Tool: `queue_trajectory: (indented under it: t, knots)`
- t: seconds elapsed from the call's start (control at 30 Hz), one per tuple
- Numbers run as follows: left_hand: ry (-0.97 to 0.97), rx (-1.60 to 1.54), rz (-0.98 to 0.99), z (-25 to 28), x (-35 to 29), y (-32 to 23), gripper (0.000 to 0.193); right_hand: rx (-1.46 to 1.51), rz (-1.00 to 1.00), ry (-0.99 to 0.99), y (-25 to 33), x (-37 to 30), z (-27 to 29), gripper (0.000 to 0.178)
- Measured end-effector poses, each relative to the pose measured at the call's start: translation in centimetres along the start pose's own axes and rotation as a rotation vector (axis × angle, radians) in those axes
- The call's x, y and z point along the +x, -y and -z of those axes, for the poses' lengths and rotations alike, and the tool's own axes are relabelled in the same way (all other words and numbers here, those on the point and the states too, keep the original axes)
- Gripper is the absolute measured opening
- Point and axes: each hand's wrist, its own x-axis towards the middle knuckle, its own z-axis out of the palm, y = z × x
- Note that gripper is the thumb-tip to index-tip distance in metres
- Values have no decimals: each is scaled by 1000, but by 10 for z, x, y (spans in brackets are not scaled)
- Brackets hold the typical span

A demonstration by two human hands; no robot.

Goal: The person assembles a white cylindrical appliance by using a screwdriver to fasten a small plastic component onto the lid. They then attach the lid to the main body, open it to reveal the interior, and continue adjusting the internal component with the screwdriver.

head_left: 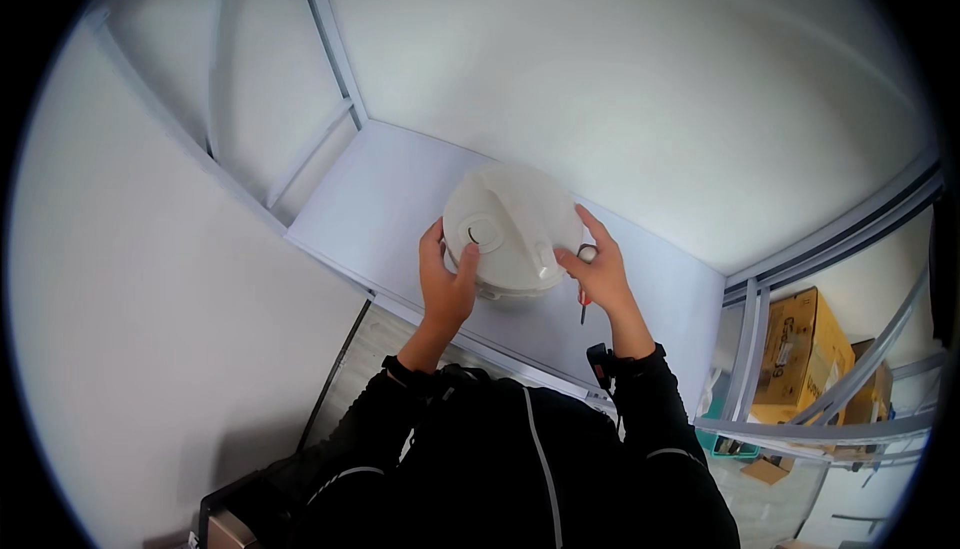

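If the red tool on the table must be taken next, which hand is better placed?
Probably the right hand: it is close beside the red tool, while the left hand is on the opposite side of the white round object. Both touch that object.

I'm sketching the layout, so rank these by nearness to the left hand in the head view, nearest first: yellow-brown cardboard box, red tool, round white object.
From the left hand:
1. Round white object: at the hand, touching it.
2. Red tool: just past the first item's right side.
3. Yellow-brown cardboard box: far off to the right.
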Motion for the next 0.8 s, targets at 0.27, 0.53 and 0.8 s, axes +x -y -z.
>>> queue_trajectory:
  t: [0.27,0.53,0.8]
  knots:
    - [35,-19,30,1,3,12,62,-74,150,-48,-5,-1,-1,83]
    - [7,-205,179,0,1,-6,65,-91,121,-31,3,-8,-3,83]
    - [47,8,126,3,2,-2,66,-66,80,-38,3,-7,-1,82]
